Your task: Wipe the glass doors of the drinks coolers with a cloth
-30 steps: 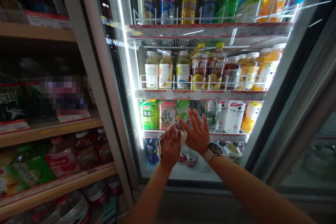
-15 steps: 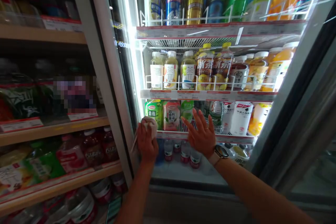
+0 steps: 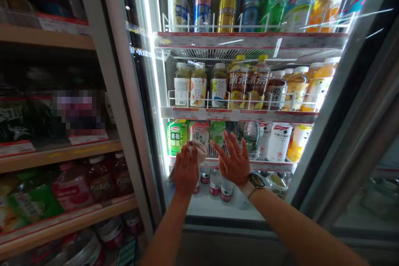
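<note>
A glass cooler door stands in front of lit shelves of drinks. My left hand presses a pale cloth against the glass, its fingers bent over it. Through the pane, just beyond this hand, show a green drink bottle and a pink-labelled bottle. Flat on the glass to the right lies my right hand, fingers spread and holding nothing. A watch is on that wrist, and a ring is on one finger.
Cans and bottles fill the upper cooler shelves. At left stands a wooden shelf unit with more bottles, beside the metal door frame. A dark vertical frame bounds the right side.
My left hand has slid the cloth rightward across the glass, from the door's left edge to in front of the pink-labelled bottle. My right hand stays spread on the pane. The view has shifted slightly.
</note>
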Demonstrator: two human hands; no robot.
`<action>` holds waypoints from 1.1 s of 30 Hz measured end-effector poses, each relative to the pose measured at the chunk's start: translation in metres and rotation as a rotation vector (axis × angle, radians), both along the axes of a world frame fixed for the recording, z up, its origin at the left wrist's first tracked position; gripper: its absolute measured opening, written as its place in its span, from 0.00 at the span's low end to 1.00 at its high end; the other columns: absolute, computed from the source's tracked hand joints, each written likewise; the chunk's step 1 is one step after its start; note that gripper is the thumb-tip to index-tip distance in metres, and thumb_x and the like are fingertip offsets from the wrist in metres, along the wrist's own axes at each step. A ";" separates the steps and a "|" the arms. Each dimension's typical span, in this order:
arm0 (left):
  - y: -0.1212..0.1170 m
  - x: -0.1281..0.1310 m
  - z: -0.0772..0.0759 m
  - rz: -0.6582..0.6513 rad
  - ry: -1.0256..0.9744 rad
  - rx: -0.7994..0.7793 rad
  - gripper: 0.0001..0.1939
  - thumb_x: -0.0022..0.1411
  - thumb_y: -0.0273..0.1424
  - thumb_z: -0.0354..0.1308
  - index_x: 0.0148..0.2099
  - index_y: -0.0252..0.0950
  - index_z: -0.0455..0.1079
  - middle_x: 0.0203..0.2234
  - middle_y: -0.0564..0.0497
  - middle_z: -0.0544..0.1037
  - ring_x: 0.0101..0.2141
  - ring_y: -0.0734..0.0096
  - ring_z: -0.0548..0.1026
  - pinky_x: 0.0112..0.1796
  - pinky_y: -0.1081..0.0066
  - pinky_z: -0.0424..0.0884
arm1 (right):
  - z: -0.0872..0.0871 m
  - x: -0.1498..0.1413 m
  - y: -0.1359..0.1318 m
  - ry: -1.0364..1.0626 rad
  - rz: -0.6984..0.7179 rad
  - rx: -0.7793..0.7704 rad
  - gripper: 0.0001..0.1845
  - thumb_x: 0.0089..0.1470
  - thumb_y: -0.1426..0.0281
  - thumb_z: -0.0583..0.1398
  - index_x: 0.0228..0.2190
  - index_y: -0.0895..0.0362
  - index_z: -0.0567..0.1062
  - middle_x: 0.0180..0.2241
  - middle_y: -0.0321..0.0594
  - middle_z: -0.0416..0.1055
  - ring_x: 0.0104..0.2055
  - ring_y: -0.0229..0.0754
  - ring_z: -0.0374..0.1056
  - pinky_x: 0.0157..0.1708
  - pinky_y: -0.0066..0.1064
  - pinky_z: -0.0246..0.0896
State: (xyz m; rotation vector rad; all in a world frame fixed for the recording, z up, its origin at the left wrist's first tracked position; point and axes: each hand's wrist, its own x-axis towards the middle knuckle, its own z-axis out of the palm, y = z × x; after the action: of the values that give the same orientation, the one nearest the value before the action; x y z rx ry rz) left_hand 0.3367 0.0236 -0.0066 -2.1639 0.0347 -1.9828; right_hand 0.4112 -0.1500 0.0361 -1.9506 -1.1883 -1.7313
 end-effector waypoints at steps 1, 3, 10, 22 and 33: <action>0.013 -0.005 0.003 0.036 -0.029 -0.044 0.32 0.67 0.22 0.45 0.71 0.32 0.43 0.66 0.39 0.55 0.67 0.60 0.47 0.64 0.58 0.53 | 0.000 0.000 0.000 0.004 -0.001 -0.003 0.37 0.56 0.72 0.55 0.65 0.46 0.53 0.68 0.44 0.48 0.69 0.51 0.46 0.67 0.52 0.36; 0.039 -0.015 0.007 0.086 -0.076 -0.144 0.32 0.67 0.23 0.45 0.71 0.34 0.42 0.67 0.40 0.51 0.67 0.59 0.46 0.65 0.55 0.51 | -0.001 0.000 0.000 0.005 0.003 0.000 0.38 0.56 0.72 0.55 0.65 0.45 0.53 0.68 0.44 0.47 0.69 0.51 0.46 0.67 0.52 0.36; 0.046 -0.018 0.004 -0.041 -0.092 -0.361 0.33 0.69 0.28 0.45 0.72 0.39 0.39 0.69 0.44 0.45 0.67 0.59 0.45 0.65 0.55 0.50 | 0.000 -0.001 0.001 -0.002 0.006 0.006 0.38 0.56 0.71 0.55 0.66 0.46 0.52 0.69 0.45 0.46 0.70 0.51 0.44 0.67 0.52 0.36; -0.044 0.008 -0.011 -0.061 0.111 0.000 0.30 0.67 0.22 0.44 0.70 0.31 0.47 0.63 0.39 0.62 0.65 0.61 0.54 0.62 0.61 0.59 | -0.002 0.000 -0.002 -0.031 0.014 0.024 0.33 0.59 0.67 0.55 0.64 0.47 0.56 0.69 0.46 0.46 0.69 0.52 0.46 0.66 0.52 0.38; 0.027 -0.021 0.003 0.007 -0.001 -0.355 0.33 0.71 0.26 0.40 0.72 0.39 0.30 0.70 0.44 0.40 0.68 0.61 0.41 0.65 0.56 0.53 | -0.006 -0.003 -0.004 0.000 0.000 0.029 0.35 0.57 0.69 0.56 0.64 0.44 0.56 0.69 0.45 0.45 0.68 0.55 0.49 0.65 0.53 0.41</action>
State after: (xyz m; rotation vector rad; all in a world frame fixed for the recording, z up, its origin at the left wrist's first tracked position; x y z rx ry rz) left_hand 0.3161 0.0509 -0.0041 -2.3625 -0.3502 -2.1193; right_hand 0.4081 -0.1542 0.0299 -1.9338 -1.1571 -1.7392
